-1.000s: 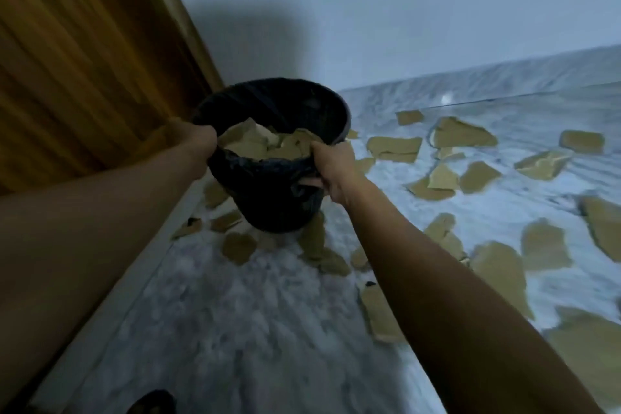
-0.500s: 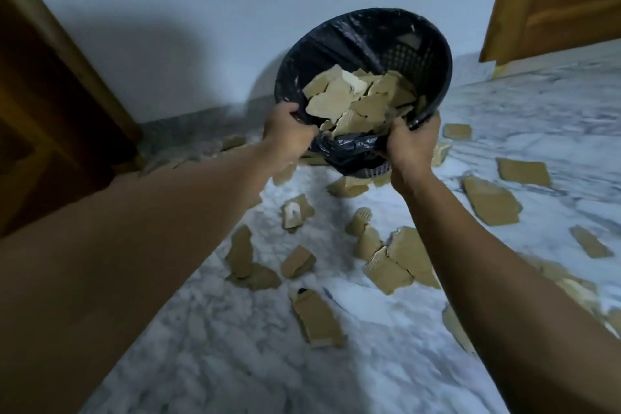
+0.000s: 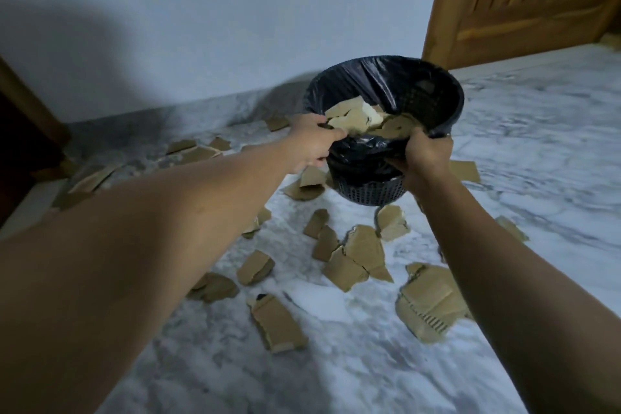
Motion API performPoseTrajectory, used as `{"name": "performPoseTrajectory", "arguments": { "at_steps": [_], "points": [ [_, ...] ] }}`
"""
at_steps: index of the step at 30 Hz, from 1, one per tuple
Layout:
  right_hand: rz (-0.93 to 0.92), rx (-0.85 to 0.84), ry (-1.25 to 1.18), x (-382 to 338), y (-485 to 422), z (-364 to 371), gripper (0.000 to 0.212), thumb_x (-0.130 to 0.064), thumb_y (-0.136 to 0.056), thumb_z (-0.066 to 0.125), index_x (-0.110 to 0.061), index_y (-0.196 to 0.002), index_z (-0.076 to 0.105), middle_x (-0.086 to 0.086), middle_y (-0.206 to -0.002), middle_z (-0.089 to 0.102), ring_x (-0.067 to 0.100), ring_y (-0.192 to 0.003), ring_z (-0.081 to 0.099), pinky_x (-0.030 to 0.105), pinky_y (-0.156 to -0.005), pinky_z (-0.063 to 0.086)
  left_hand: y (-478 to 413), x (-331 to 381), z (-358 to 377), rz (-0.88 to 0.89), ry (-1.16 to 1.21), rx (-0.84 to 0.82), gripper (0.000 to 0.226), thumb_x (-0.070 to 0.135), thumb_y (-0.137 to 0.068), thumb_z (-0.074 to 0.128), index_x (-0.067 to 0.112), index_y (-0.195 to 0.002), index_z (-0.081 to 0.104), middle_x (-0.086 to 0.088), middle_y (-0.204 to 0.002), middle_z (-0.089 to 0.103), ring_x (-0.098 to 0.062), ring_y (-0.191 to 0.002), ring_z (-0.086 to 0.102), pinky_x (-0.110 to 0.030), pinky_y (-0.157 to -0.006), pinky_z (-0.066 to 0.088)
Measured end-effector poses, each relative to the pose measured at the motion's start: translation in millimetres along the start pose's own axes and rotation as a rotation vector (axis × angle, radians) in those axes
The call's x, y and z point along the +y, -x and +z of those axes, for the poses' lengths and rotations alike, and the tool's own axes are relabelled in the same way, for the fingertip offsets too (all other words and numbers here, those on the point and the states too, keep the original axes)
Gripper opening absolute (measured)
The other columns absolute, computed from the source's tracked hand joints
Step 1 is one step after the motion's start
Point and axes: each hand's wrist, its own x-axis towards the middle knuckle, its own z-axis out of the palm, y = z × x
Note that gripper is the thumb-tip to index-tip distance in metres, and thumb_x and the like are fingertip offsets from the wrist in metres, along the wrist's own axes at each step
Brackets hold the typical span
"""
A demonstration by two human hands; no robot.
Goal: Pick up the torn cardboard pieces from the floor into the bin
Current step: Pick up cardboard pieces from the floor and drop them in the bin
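Presently left hand (image 3: 311,141) and right hand (image 3: 424,155) grip the black bag-lined mesh bin's (image 3: 433,101) near rim; it should be set upright among brown torn cardboard pieces (image 3: 364,250).

Head-worn view, downward onto floor (image 3: 336,363)

marble floor (image 3: 537,144), pale wall (image 3: 235,27), wooden door (image 3: 524,0)
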Motion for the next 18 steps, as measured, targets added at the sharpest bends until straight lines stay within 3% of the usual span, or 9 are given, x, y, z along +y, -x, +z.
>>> {"name": "performPoseTrajectory", "arguments": {
  "at_steps": [3,6,9,11,13,15,17,18],
  "points": [
    [0.016,-0.029,0.025,0,-4,-6,0.045,-0.021,-0.097,0.061,-0.008,-0.134,0.041,0.014,-0.125,0.053,0.031,-0.107,0.06,0.039,-0.06,0.062,1,-1,3,0.067,-0.14,-0.049,0.068,0.041,-0.089,0.069,0.028,-0.148,0.037,-0.001,-0.14,0.049,-0.024,-0.112,0.058,-0.04,-0.082,0.059],
    [0.009,-0.043,0.027,4,-2,-10,0.059,-0.037,-0.095,0.064,-0.011,-0.141,0.039,0.011,-0.134,0.052,0.032,-0.118,0.056,0.051,-0.083,0.06,3,-9,1,0.149,-0.205,-0.08,0.079,0.044,-0.089,0.067,0.029,-0.154,0.024,0.0,-0.151,0.042,-0.027,-0.126,0.052,-0.041,-0.095,0.053],
    [-0.016,0.001,0.033,18,17,-17,0.083,-0.071,-0.084,0.052,-0.021,-0.149,0.034,0.007,-0.148,0.046,0.033,-0.129,0.051,0.055,-0.102,0.05,17,-33,-6,0.267,-0.257,-0.04,0.089,0.043,-0.089,0.067,0.029,-0.156,0.01,0.001,-0.158,0.032,-0.023,-0.141,0.036,-0.042,-0.114,0.036],
    [0.057,0.052,0.121,46,17,-23,0.09,-0.079,-0.08,0.043,-0.022,-0.148,0.035,0.01,-0.149,0.047,0.036,-0.129,0.053,0.055,-0.103,0.048,30,-65,-10,0.244,-0.316,-0.067,0.082,0.041,-0.089,0.067,0.026,-0.154,0.019,-0.003,-0.153,0.039,-0.022,-0.136,0.041,-0.043,-0.111,0.038],
    [0.124,0.001,0.323,77,27,-28,0.082,-0.072,-0.087,0.043,-0.012,-0.142,0.041,0.014,-0.137,0.056,0.037,-0.115,0.06,0.053,-0.097,0.052,44,-113,-18,0.153,-0.453,-0.154,0.068,0.043,-0.087,0.067,0.02,-0.145,0.039,-0.003,-0.141,0.053,-0.022,-0.124,0.054,-0.039,-0.103,0.047],
    [0.146,-0.21,0.613,95,52,-32,0.062,-0.054,-0.096,0.05,-0.008,-0.138,0.046,0.015,-0.119,0.06,0.033,-0.095,0.062,0.042,-0.081,0.055,60,-163,-24,0.086,-0.757,-0.21,0.062,0.046,-0.088,0.064,0.019,-0.141,0.047,-0.005,-0.14,0.052,-0.026,-0.126,0.051,-0.039,-0.101,0.047],
    [0.069,-0.455,0.969,112,78,-31,0.046,-0.033,-0.1,0.056,-0.003,-0.135,0.053,0.019,-0.122,0.06,0.03,-0.092,0.06,0.036,-0.073,0.051,76,-207,-34,0.017,-0.986,-0.275,0.06,0.045,-0.091,0.058,0.024,-0.145,0.042,-0.006,-0.148,0.039,-0.031,-0.134,0.04,-0.045,-0.105,0.042],
    [0.001,-0.583,1.187,121,91,-29,0.044,-0.029,-0.099,0.057,-0.001,-0.133,0.056,0.02,-0.133,0.058,0.03,-0.101,0.06,0.036,-0.079,0.05,83,-226,-38,-0.041,-1.04,-0.317,0.059,0.043,-0.093,0.056,0.027,-0.147,0.039,-0.005,-0.15,0.036,-0.032,-0.134,0.038,-0.047,-0.106,0.04]
  ]
}}
